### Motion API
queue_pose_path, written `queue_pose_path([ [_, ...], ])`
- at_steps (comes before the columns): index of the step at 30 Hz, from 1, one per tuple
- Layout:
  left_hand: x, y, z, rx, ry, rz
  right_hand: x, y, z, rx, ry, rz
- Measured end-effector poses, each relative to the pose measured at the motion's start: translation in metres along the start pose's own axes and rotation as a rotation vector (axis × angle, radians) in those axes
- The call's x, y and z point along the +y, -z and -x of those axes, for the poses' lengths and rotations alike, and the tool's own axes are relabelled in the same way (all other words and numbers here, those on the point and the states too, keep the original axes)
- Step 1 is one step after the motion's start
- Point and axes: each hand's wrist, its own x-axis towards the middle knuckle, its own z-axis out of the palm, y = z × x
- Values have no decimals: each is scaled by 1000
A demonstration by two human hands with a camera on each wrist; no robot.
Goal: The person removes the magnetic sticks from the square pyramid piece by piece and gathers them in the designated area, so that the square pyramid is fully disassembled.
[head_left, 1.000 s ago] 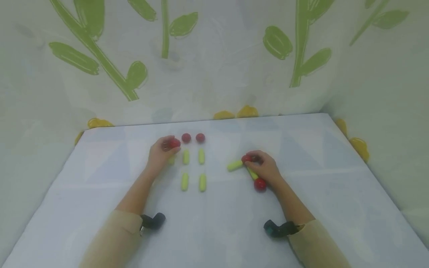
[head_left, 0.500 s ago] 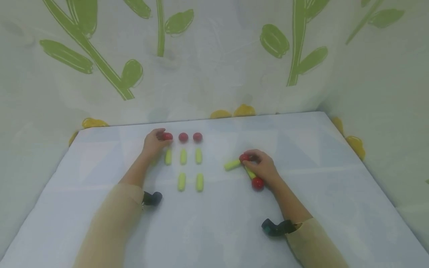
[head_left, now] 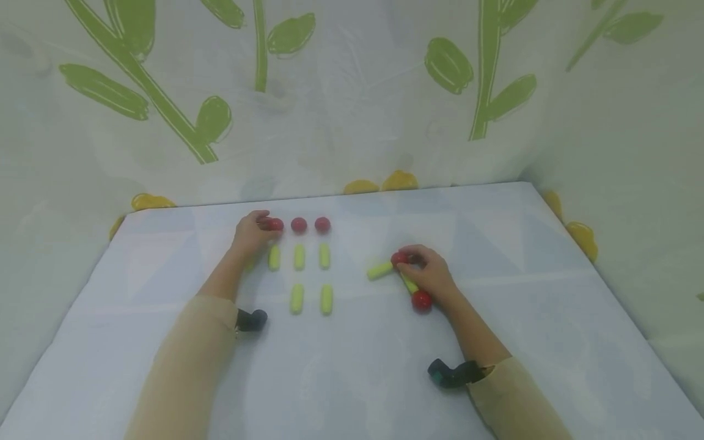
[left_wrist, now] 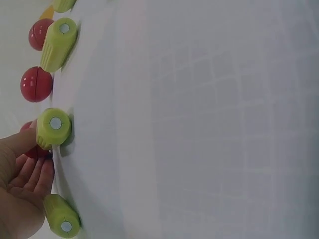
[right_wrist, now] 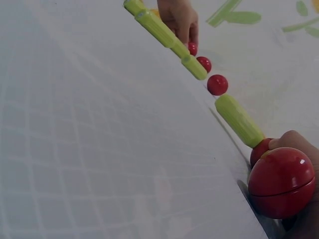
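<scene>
In the head view, my left hand pinches a red ball at the left end of a row of red balls. Thumb and fingers lie around that ball in the left wrist view, partly behind a lime-green rod with a pale disc on its end. My right hand grips another red ball. One green rod reaches left from it; a second rod runs toward a nearer red ball, large in the right wrist view.
Two more red balls, a middle one and a right one, continue the row. Several green rods lie before them, with two nearer rods below. The white table meets a leaf-patterned backdrop.
My left hand has carried its red ball a little left and toward the back, into line with the other two. The right hand keeps its grip in place. The head view has shifted slightly.
</scene>
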Motion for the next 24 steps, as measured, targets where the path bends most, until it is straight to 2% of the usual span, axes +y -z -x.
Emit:
queue_pose_path([
  [3,-2,4,0,-22,7,13,-1,-2,0,0,-8,0],
  [7,0,9,5,-10,5,-25,-3,-4,2,2,-10,6],
  [10,6,10,14,30,-34,-50,-3,-4,2,2,-8,11],
  [13,13,8,26,60,-91,17,-2,-3,1,8,-4,25],
  [20,30,-10,58,114,-179,179,-1,-1,-2,18,21,40],
  [22,33,-18,67,108,-207,197,0,-1,-2,16,21,39],
  [24,36,-28,76,74,-219,193,0,-2,-1,14,23,27],
])
